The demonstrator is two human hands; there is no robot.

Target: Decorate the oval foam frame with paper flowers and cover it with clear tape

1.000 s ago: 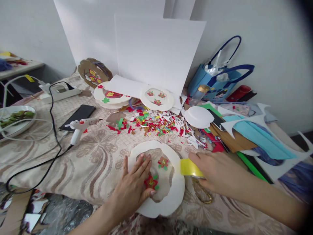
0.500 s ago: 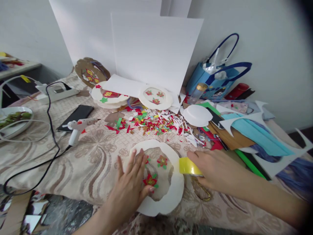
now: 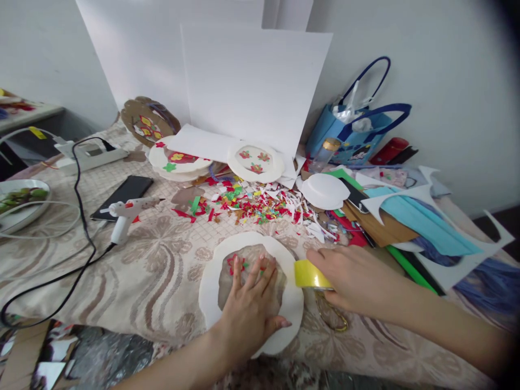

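A white scalloped paper frame (image 3: 211, 276) with a clear middle and small red and green paper flowers lies on the patterned tablecloth near the front edge. My left hand (image 3: 252, 309) rests flat on its middle, fingers spread, covering most of the flowers. My right hand (image 3: 349, 279) grips a yellow tape roll (image 3: 306, 274) that touches the frame's right rim. Gold-handled scissors (image 3: 333, 319) lie partly under my right hand.
Coloured paper scraps (image 3: 260, 203) are strewn behind the frame. A glue gun (image 3: 125, 211) with a black cable and a phone (image 3: 122, 189) lie to the left. Finished paper plates (image 3: 254, 161), white boards, a blue bag (image 3: 353, 135) and coloured sheets (image 3: 414, 222) crowd the back and right.
My left hand slid from the frame's left side onto its middle, hiding the flowers. The right hand with the tape stayed at the right rim.
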